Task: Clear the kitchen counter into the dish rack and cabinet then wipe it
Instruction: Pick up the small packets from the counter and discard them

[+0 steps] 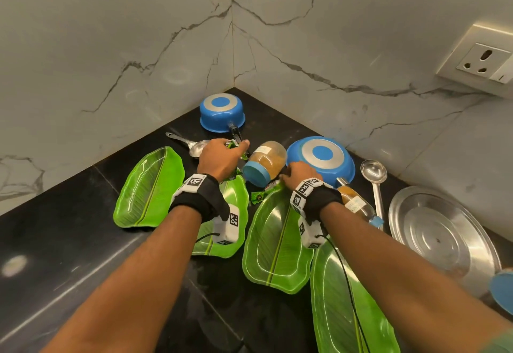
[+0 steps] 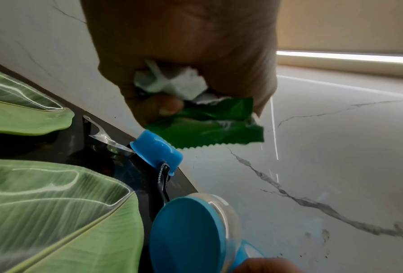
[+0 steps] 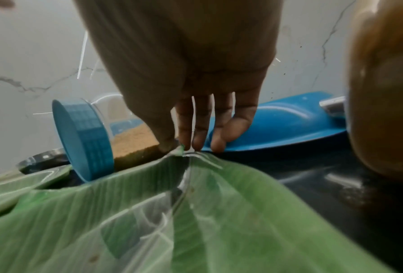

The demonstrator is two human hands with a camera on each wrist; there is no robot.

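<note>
My left hand (image 1: 220, 155) is curled round a bunch of crumpled green wrappers (image 2: 210, 123), held just above the black counter (image 1: 69, 241). My right hand (image 1: 298, 173) reaches down to the tip of a green leaf-shaped plate (image 3: 196, 212). Its thumb and forefinger pinch the edge of a small green wrapper scrap (image 3: 180, 147). More wrappers (image 1: 261, 193) lie beside that plate's tip. A spice jar (image 1: 266, 162) with a blue lid lies on its side between my hands.
Several leaf plates (image 1: 150, 188) cover the counter. An upturned blue saucepan (image 1: 222, 112) sits in the corner, an upturned blue pan (image 1: 320, 156) by my right hand. A spoon (image 1: 191, 145), a ladle (image 1: 374, 183), a second jar (image 1: 356, 202) and a steel plate (image 1: 441, 233) lie around.
</note>
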